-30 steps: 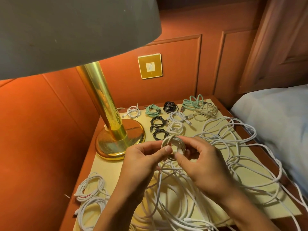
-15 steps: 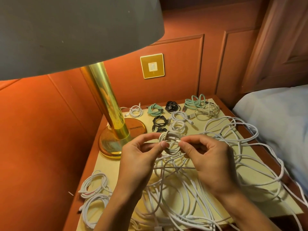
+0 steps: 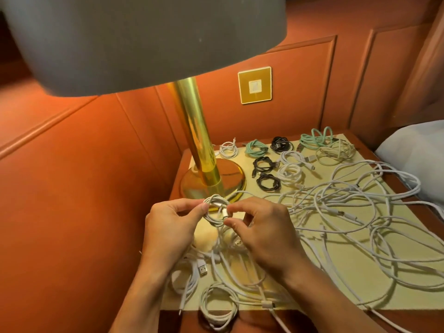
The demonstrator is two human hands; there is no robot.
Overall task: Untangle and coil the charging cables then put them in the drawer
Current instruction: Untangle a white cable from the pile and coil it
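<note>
Left hand (image 3: 171, 227) and right hand (image 3: 263, 230) both pinch one small white cable coil (image 3: 216, 209) (plug end at the right fingertips) above the tangled white cables (image 3: 348, 212) on the nightstand (image 3: 360, 292).

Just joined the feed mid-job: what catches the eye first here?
The big grey lampshade fills the top left, over its brass column. Below it, the left hand and right hand pinch a small white coil between them. To the right, a loose tangle of white cables sprawls over the yellow mat, with small finished coils lined up behind it.
</note>
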